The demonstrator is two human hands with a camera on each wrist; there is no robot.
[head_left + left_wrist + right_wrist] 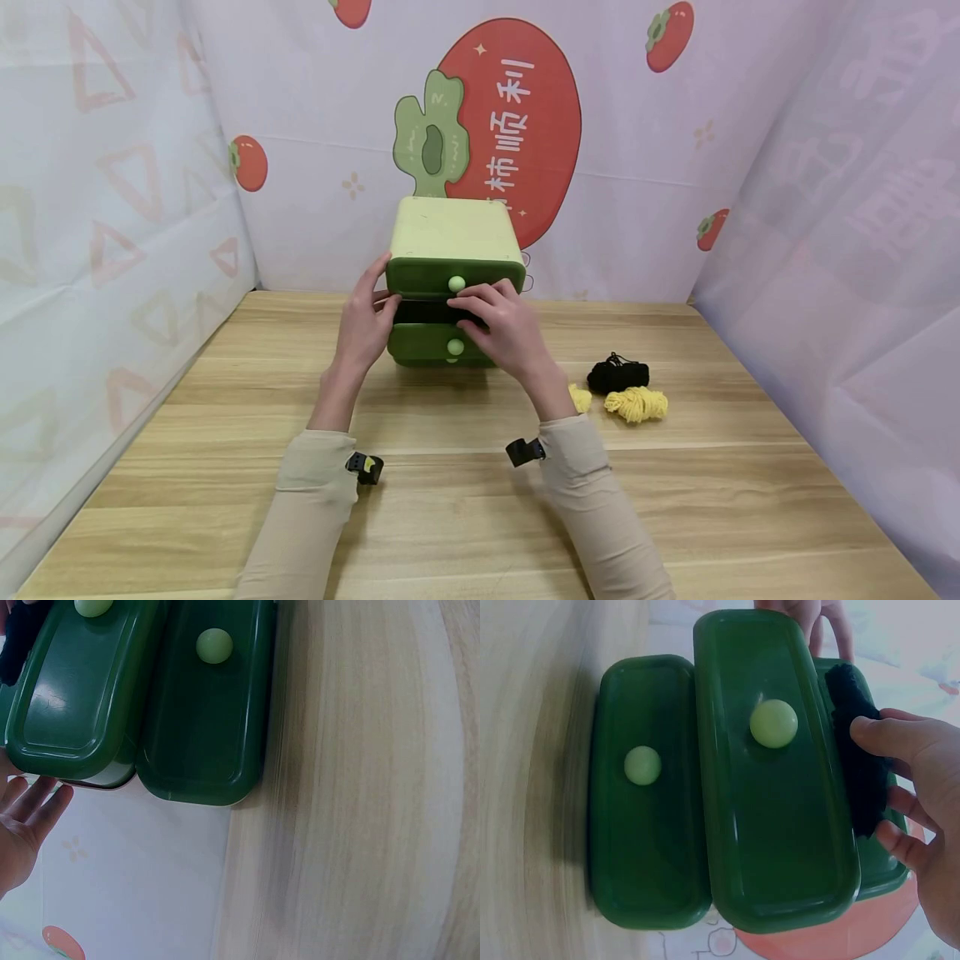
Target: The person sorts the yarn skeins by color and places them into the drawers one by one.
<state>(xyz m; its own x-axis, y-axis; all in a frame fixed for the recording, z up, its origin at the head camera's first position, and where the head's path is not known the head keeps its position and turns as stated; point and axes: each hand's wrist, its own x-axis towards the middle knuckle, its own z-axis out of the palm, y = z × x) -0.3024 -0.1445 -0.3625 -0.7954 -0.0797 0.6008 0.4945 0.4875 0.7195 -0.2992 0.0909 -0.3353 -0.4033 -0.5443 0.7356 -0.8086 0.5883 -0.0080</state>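
Observation:
A small cabinet with a pale yellow top (453, 227) and green drawers stands on the table. Its middle drawer (776, 817) is pulled out, while the top drawer (420, 279) and bottom drawer (649, 840) sit pushed in. My right hand (930, 780) pinches a black yarn skein (855, 761) at the opening above the middle drawer, thumb on the near side. At the cabinet's left side is my left hand (364, 321), its fingers (49, 814) extended against the drawer's end. Round pale green knobs (455, 347) mark the drawer fronts.
Right of the cabinet lie another black yarn skein (618, 377), a yellow yarn skein (637, 405) and a second yellow piece (581, 398), partly behind my right forearm. A printed cloth backdrop (322, 225) rises close behind the cabinet. Cloth walls flank the wooden table (450, 517).

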